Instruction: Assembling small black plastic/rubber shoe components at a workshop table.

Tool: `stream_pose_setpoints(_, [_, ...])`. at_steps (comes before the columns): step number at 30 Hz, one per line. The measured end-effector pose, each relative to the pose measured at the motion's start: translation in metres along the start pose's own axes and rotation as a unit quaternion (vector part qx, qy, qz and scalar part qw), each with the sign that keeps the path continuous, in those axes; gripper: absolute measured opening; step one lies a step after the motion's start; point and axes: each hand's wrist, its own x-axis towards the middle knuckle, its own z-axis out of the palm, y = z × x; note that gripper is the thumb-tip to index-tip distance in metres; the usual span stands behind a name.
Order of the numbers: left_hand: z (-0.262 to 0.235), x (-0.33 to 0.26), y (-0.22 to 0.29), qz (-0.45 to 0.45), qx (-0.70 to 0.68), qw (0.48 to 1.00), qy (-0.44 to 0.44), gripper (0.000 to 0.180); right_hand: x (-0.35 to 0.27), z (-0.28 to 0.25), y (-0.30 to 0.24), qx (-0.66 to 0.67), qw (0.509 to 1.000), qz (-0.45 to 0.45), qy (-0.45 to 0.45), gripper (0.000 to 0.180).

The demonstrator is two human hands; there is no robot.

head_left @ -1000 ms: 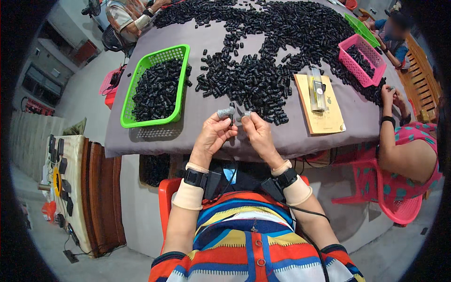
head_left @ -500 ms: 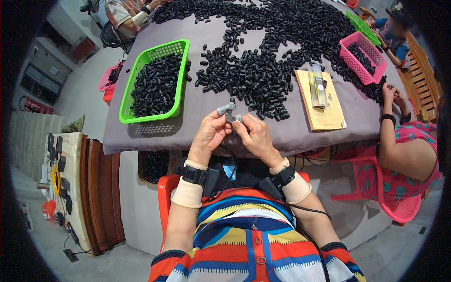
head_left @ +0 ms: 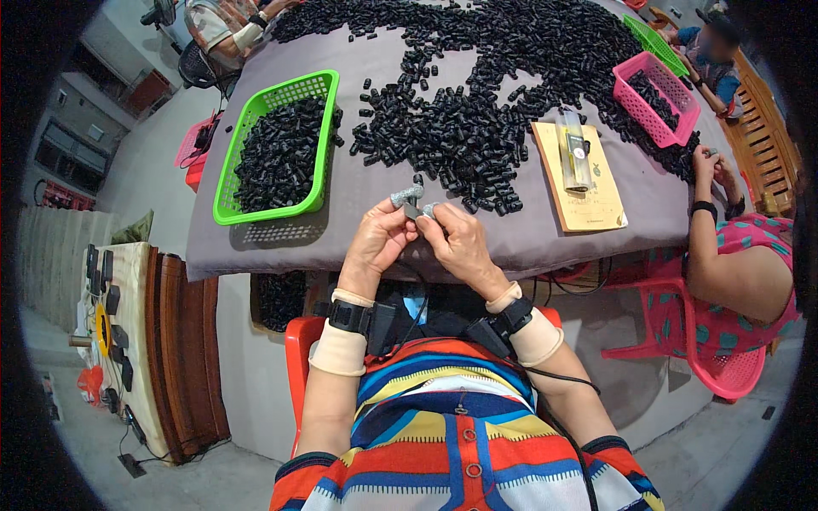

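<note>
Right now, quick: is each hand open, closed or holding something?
Left hand: closed, pinching a small black piece.
Right hand: closed, apparently on a small flat dark thing.

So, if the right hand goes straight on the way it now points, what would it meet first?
Most likely the black piece held in the left hand. The right hand points forward and left, towards it; they look very close, but depth is unclear.

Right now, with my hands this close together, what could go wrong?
The flat grey thing your right hand appears to pinch might slip against your left hand. The small black piece in your left hand could drop and get lost among the similar loose pieces on the table.
</note>
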Motion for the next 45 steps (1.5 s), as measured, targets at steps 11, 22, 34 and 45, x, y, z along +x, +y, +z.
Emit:
stream_pose_setpoints(11, [0.007, -0.002, 0.002, -0.004, -0.009, 1.0, -0.021, 0.023, 0.0, 0.006, 0.004, 0.01, 0.999, 0.029, 0.038, 0.019])
stream_pose_setpoints(22, [0.012, -0.003, -0.001, -0.001, 0.059, 0.998, -0.003, 0.019, 0.003, 0.002, 0.005, 0.069, 0.992, 0.102, 0.031, 0.026])
stream_pose_setpoints(34, [0.007, -0.002, -0.001, -0.013, 0.042, 0.999, -0.003, 0.02, 0.003, 0.004, 0.01, 0.083, 0.987, 0.128, 0.057, 0.025])
stream_pose_setpoints(45, [0.015, -0.003, 0.001, 0.021, 0.015, 0.998, 0.05, 0.016, 0.0, -0.004, 0.006, 0.07, 0.996, 0.05, -0.005, 0.02])
